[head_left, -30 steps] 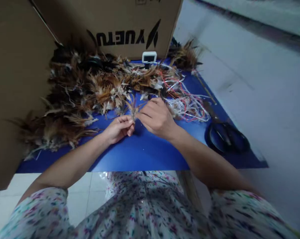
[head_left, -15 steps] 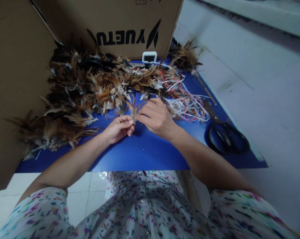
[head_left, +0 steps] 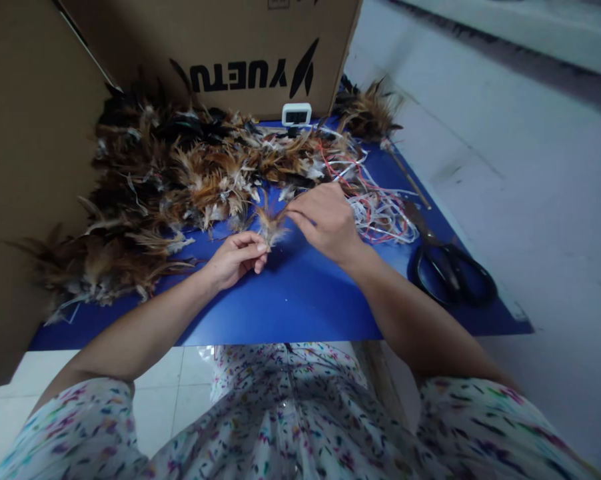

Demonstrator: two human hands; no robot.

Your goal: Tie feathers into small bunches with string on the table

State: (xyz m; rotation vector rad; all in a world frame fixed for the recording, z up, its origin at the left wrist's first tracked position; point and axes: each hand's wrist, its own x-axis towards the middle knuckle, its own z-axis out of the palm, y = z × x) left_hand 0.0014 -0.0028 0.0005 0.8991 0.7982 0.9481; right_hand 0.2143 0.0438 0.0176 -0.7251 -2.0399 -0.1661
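Note:
Between thumb and fingertips, my left hand (head_left: 238, 259) is closed on the pale base of a small bunch of brown feathers (head_left: 270, 225), whose tips fan upward. Just to the right, my right hand (head_left: 325, 220) makes a pinch at the end of a thin feather strand on the bunch's upper right. Its other fingers are curled and partly hidden behind the hand. Beyond both hands lies a wide heap of brown, black and whitish feathers (head_left: 205, 173). A tangle of white and red string (head_left: 380, 217) is beside my right hand.
Black-handled scissors (head_left: 450, 270) lie at the right of the blue tabletop (head_left: 280, 310). A cardboard box (head_left: 260, 40) stands behind the heap, with a small white digital clock (head_left: 296, 115) before it. Another cardboard panel (head_left: 25, 167) rises at left; a feather duster (head_left: 370, 113) lies back right.
My right hand has drawn away from my left, up and to the right, and the feathers between them now show more fully. My left hand keeps its pinch in nearly the same place.

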